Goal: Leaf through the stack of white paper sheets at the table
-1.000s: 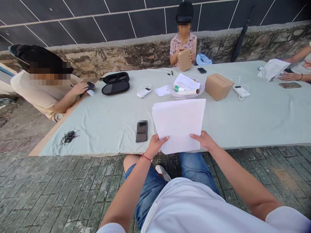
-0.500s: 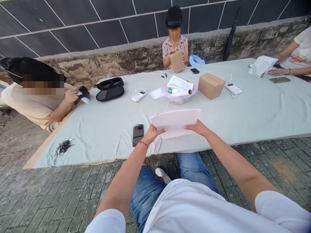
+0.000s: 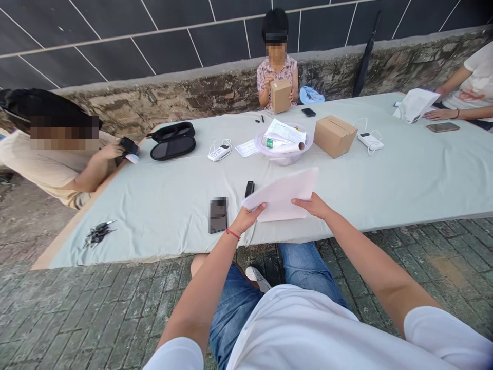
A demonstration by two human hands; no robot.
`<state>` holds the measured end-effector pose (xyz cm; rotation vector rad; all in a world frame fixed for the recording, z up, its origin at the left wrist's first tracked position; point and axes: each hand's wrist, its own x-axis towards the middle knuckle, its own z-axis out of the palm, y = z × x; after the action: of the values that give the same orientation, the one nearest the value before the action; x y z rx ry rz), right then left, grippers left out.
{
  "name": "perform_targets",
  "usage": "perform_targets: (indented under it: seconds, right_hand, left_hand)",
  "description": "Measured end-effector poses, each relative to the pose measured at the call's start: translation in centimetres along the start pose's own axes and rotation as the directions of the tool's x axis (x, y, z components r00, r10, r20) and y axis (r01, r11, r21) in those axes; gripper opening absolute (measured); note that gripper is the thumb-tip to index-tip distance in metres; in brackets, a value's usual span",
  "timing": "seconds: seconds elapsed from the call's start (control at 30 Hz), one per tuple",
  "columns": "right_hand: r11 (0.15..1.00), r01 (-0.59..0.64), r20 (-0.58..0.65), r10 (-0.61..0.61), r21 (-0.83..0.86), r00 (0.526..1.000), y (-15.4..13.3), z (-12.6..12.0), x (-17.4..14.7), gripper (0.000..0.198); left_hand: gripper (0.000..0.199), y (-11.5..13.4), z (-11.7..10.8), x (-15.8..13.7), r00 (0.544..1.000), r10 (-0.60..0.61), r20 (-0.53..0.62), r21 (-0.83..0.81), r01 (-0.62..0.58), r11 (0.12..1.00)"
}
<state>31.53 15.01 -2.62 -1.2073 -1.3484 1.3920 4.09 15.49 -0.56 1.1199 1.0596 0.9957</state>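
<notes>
White paper sheets (image 3: 285, 198) are held over the table's near edge, tilted so that their right end sits higher. My left hand (image 3: 248, 218) grips the lower left part, its thumb lying on top. At the right side my right hand (image 3: 314, 205) pinches the paper with the thumb on top and the fingers beneath, hidden. Just beyond the left corner lies a small black object (image 3: 249, 188), perhaps a stapler. A dark phone (image 3: 218, 216) rests on the cloth left of my left hand.
A plastic basin (image 3: 285, 158) with papers and a carton (image 3: 335, 136) stand beyond the sheets. An open black case (image 3: 173, 146) and keys (image 3: 99, 234) lie leftward. Three people sit around the cloth-covered table (image 3: 162, 205); one holds a small box (image 3: 281, 96).
The sheets have turned and their left end has come down toward me, uncovering the black object. My left hand has shifted slightly right and down. Across the table, the person's box has turned.
</notes>
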Motion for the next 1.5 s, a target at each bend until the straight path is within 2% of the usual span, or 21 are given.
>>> perform_targets:
  seconds: [0.07, 0.13, 0.2, 0.27, 0.37, 0.43, 0.5, 0.57, 0.73, 1.03, 1.2, 1.3, 1.33, 1.4, 1.43, 1.5]
  right_hand:
    - [1.0, -0.012, 0.004, 0.012, 0.009, 1.0, -0.5, -0.2, -0.4, 0.054]
    - [0.998, -0.055, 0.058, 0.053, 0.037, 0.997, -0.6, -0.2, -1.2, 0.054]
    - [0.987, -0.14, 0.114, 0.131, 0.081, 0.985, 0.1, 0.0, -2.4, 0.049]
    - [0.961, -0.25, 0.136, 0.234, 0.115, 0.963, 1.9, 0.6, -4.3, 0.046]
    - [0.921, -0.357, 0.114, 0.343, 0.152, 0.932, 5.5, 2.1, -7.9, 0.047]
    - [0.873, -0.467, 0.08, 0.46, 0.138, 0.884, 7.7, 3.0, -10.6, 0.046]
    - [0.822, -0.547, 0.053, 0.546, 0.159, 0.836, 9.2, 3.6, -13.0, 0.045]
    - [0.805, -0.565, 0.024, 0.571, 0.179, 0.821, 10.0, 3.9, -14.8, 0.045]
    - [0.883, -0.465, 0.061, 0.462, 0.06, 0.885, 9.6, 3.0, -17.2, 0.052]
    - [0.941, -0.33, 0.06, 0.334, -0.073, 0.941, 7.8, 1.0, -18.8, 0.049]
    - [0.948, -0.312, 0.043, 0.315, -0.058, 0.948, 8.3, 1.1, -18.4, 0.052]
    - [0.932, -0.332, 0.054, 0.343, -0.148, 0.938, 9.1, 0.3, -17.8, 0.051]
    - [0.926, -0.324, 0.024, 0.335, -0.194, 0.942, 9.2, -0.2, -17.4, 0.049]
    - [0.914, -0.3, -0.134, 0.272, -0.273, 0.953, 8.7, -1.5, -16.2, 0.046]
    - [0.91, -0.291, -0.253, 0.22, -0.294, 0.942, 8.1, -2.1, -15.3, 0.045]
    - [0.885, -0.265, -0.446, 0.074, -0.383, 0.892, 6.1, -3.0, -12.9, 0.043]
  left_hand:
    - [0.037, 0.6, -0.1, -0.5, 1.0, -0.008, 0.024, -0.064, 0.009, 0.998]
    - [0.039, 0.7, -0.3, -1.2, 0.998, -0.047, 0.036, -0.097, 0.05, 0.994]
    - [0.04, -0.4, -0.4, -1.9, 0.997, -0.078, -0.004, -0.154, 0.076, 0.985]
    - [0.041, -2.7, -0.4, -2.7, 0.988, -0.136, -0.079, -0.263, 0.111, 0.958]
    - [0.04, -7.2, -0.3, -4.3, 0.925, -0.353, -0.143, -0.426, 0.264, 0.865]
    - [0.04, -9.8, 0.0, -5.5, 0.871, -0.469, -0.145, -0.499, 0.345, 0.795]
    - [0.039, -11.5, 0.3, -6.6, 0.826, -0.547, -0.137, -0.555, 0.394, 0.733]
    - [0.039, -12.0, 0.6, -7.4, 0.807, -0.58, -0.106, -0.584, 0.422, 0.694]
    - [0.041, -10.7, 1.2, -7.8, 0.827, -0.559, -0.066, -0.627, 0.401, 0.667]
    - [0.039, -9.8, 2.0, -4.9, 0.884, -0.413, -0.221, -0.639, 0.188, 0.746]
    - [0.04, -8.5, 1.8, -3.5, 0.923, -0.319, -0.215, -0.596, 0.135, 0.792]
    - [0.038, -8.2, 1.7, -3.0, 0.939, -0.291, -0.185, -0.547, 0.148, 0.824]
    - [0.038, -8.4, 1.7, -3.0, 0.941, -0.291, -0.173, -0.527, 0.162, 0.834]
    - [0.04, -9.0, 1.7, -3.0, 0.941, -0.305, -0.144, -0.492, 0.199, 0.848]
    - [0.041, -9.4, 1.8, -3.0, 0.941, -0.314, -0.126, -0.481, 0.219, 0.849]
    - [0.043, -10.1, 2.0, -3.1, 0.942, -0.324, -0.084, -0.48, 0.246, 0.842]
